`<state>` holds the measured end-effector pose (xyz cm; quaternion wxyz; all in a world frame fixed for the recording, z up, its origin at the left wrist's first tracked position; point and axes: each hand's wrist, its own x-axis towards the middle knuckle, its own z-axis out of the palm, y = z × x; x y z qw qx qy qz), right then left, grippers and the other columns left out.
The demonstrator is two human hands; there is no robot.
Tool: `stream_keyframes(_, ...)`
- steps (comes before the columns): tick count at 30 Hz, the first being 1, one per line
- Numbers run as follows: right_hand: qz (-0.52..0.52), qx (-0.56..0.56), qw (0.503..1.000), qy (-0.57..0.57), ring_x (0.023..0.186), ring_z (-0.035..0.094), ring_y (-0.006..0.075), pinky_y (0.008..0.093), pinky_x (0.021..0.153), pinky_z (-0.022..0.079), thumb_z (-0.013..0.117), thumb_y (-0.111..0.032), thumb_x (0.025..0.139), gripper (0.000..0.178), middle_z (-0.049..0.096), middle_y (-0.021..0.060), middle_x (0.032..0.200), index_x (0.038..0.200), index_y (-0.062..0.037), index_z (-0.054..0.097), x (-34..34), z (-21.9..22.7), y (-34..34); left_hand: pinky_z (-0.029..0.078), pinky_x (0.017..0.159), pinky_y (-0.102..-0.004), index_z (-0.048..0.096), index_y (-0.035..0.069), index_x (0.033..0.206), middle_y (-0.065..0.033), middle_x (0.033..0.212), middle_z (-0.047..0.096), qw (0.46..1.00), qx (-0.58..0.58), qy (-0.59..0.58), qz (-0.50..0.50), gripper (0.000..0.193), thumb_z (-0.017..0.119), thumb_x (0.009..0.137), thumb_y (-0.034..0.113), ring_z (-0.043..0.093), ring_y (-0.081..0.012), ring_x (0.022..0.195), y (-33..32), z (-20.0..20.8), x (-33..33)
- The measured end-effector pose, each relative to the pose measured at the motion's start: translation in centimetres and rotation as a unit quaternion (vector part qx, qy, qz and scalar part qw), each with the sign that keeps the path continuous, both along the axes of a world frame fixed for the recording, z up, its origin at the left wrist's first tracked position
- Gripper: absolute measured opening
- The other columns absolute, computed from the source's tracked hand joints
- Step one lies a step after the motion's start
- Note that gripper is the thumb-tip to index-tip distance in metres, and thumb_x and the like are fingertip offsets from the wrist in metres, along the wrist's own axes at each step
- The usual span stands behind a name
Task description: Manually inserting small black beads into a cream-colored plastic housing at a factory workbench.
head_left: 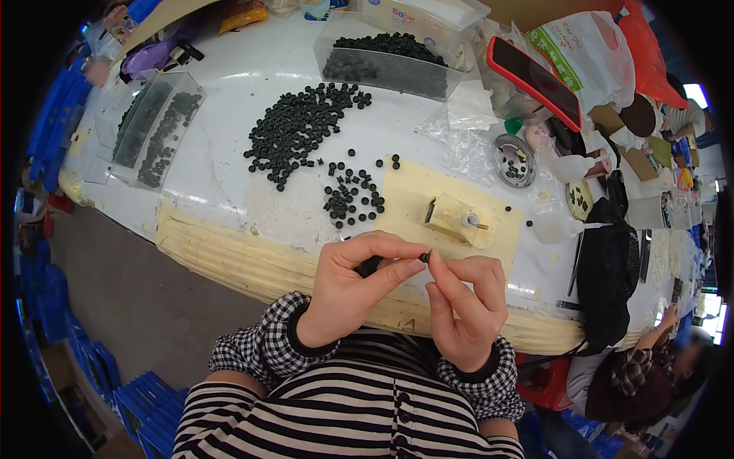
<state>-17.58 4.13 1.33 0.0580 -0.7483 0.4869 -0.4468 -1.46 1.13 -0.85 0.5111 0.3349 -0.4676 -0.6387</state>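
Observation:
Between the thumb and index fingertip of my left hand [348,283] a small black round part [425,258] is pinched. More dark pieces [369,265] show in the curl of that hand, mostly hidden by the fingers. My right hand [470,302] meets it from the other side, its fingers curled and the index fingertip against the same part. Just beyond my hands a small cream block fixture [459,218] with a metal pin stands on a yellow sheet [405,183]. A loose group of black round parts [353,195] lies beyond my left hand.
Farther off sits a large heap of black parts [294,130]. Clear bins of black parts stand at the back [382,73] and left [157,130]. A red-edged phone [535,80], a round tin [516,161], a squeeze bottle [558,227] and a black bag [608,275] are right. Another person [638,375] sits there.

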Motion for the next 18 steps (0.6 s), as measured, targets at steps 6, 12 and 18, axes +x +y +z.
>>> stream_keyframes(6,0.011,0.008,1.000,-0.007,0.074,0.054,0.0220,0.0304,0.064,0.046,0.075,0.000,0.067,0.041,0.061,0.0053,0.085,0.108,-0.0032,0.071,-0.02,-0.09,0.05,0.040,0.064,-0.0185,0.072,0.000,0.100,-0.0034,0.089,0.068,1.000,-0.024,-0.012,0.005,0.018,0.070,0.082,-0.003,0.050,-0.0043,0.072,-0.11,-0.04,0.07)
stream_keyframes(12,0.023,0.009,1.000,-0.007,0.073,0.054,0.0219,0.0305,0.063,0.046,0.075,0.000,0.068,0.041,0.061,0.0053,0.085,0.109,-0.0027,0.071,-0.04,-0.04,-0.01,0.041,0.064,-0.0189,0.072,0.000,0.099,-0.0034,0.087,0.067,0.999,-0.035,-0.022,0.006,0.018,0.070,0.082,-0.003,0.050,-0.0046,0.070,-0.20,-0.20,0.19)
stream_keyframes(18,0.028,0.012,1.000,-0.001,0.073,0.054,0.0218,0.0301,0.063,0.046,0.075,0.000,0.068,0.041,0.061,0.0050,0.085,0.109,-0.0029,0.071,-0.12,0.03,0.02,0.042,0.063,-0.0186,0.072,0.000,0.099,-0.0033,0.086,0.067,0.998,-0.046,-0.032,0.006,0.018,0.069,0.082,-0.004,0.050,-0.0044,0.069,-0.23,-0.11,0.28)
